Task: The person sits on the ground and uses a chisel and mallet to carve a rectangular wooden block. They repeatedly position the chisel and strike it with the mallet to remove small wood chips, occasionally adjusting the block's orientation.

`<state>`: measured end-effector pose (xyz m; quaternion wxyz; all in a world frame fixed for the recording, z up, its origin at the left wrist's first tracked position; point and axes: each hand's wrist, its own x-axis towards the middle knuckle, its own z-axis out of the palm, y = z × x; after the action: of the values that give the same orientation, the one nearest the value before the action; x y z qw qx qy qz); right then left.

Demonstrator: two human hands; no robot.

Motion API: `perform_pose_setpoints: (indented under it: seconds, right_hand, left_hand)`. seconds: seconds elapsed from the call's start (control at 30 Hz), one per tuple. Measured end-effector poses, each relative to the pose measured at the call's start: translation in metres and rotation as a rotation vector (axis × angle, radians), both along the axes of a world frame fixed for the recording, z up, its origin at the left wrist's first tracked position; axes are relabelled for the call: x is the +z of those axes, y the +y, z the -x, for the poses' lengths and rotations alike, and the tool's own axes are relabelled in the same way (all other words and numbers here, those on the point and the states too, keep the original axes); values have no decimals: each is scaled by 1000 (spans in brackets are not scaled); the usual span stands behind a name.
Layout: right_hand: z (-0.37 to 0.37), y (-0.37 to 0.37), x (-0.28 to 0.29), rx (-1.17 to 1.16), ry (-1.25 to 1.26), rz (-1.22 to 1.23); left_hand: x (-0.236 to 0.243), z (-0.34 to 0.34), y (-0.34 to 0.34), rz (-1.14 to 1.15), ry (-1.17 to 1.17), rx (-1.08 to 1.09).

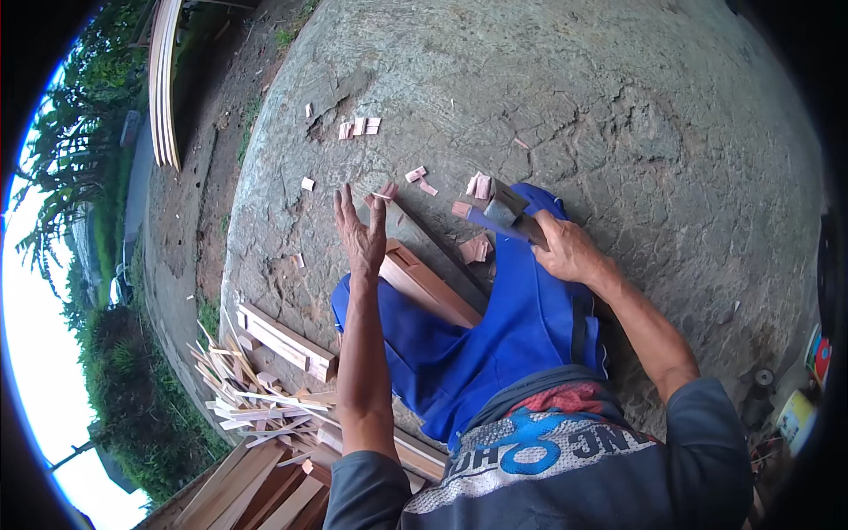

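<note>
Outdoors, the right hand has its fingers closed around the handle of a grey steel-headed hammer, whose head lies just beyond the fingertips. The left hand is raised with fingers spread wide, holding nothing. Just right of its wrist, a long pale reddish wooden plank rests across the blue-trousered lap. Small pink wood offcuts lie scattered on the cracked stone ground between and beyond both hands.

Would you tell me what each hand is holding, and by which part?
The right hand grips a hammer by its handle, just below the head. The left hand is open, holding nothing.
</note>
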<state>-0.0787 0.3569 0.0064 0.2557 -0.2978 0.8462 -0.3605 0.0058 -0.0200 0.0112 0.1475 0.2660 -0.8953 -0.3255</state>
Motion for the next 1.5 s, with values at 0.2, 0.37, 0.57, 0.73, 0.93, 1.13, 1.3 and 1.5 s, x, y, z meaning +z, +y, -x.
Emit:
perform_pose_setpoints:
  seconds: [0.2,0.37,0.57,0.73,0.93,1.13,1.3,1.5]
  right_hand:
    - [3,-8,3,88,6,-83]
    - [6,0,-4,150,-78,-140]
    - [17,0,-7,178,-218,-188]
    - [21,2,-11,232,-213,-159]
    - [26,3,-9,231,-218,-138]
    - [29,6,-9,228,-234,-152]
    - [32,8,-11,233,-242,-114]
    - [34,8,-9,240,-292,-142]
  left_hand:
    - [-41,-94,63,-106,-308,324]
    - [-46,-124,129,-398,-295,571]
    - [-37,-134,117,-978,124,474]
    - [-82,-157,103,-835,-27,533]
    - [-81,-103,172,-89,-776,631]
    - [-78,-88,161,-117,-834,752]
    - [-42,-126,130,-873,-59,514]
    - [-41,-139,112,-1102,51,444]
